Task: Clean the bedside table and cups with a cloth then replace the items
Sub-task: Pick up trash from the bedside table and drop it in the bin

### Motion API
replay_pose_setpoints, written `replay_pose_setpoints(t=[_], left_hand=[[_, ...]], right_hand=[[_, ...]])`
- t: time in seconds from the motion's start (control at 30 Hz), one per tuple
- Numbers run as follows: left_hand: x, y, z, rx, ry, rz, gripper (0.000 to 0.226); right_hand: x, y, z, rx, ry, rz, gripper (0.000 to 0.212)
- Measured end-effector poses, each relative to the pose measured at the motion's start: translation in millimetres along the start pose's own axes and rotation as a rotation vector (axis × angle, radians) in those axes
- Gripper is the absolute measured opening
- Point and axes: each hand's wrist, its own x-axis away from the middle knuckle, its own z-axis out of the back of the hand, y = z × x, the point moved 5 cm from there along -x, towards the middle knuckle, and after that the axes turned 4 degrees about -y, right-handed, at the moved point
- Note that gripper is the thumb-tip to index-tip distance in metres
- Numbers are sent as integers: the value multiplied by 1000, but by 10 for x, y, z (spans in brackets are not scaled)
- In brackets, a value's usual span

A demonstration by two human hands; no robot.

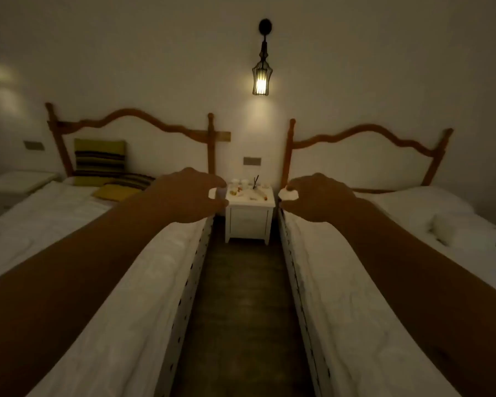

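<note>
Standing between two beds (103, 253), well beyond both outstretched arms: white bedside table (249, 222), cups (239, 183) and scattered bits on top. Left hand (188, 194) curled, palm down, pinching something white, possibly cloth. Right hand (317, 196) likewise closed around a small white wad (288, 194).

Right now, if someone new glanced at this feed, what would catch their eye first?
Two bare forearms stretch forward, the left hand and right hand each with something small and white at the fingertips. Between them, at the far end of the aisle between two white beds, stands the white bedside table, its top cluttered with cups and scraps. Above it glows a caged wall lamp.
</note>
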Motion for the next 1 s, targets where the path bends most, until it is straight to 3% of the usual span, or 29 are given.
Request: replay_pose_setpoints(t=[0.23,0.67,1.0], left_hand=[[-75,-292,-599,-86,-184,36,55],[-597,-556,-1036,-26,-244,21,62],[-2077,-534,-1473,-51,-287,92,64]], right_hand=[[-145,-157,-734,44,-268,-66,60],[-578,-263,-1304,-65,-359,-103,61],[-2002,484,-1785,-108,-438,-38,60]])
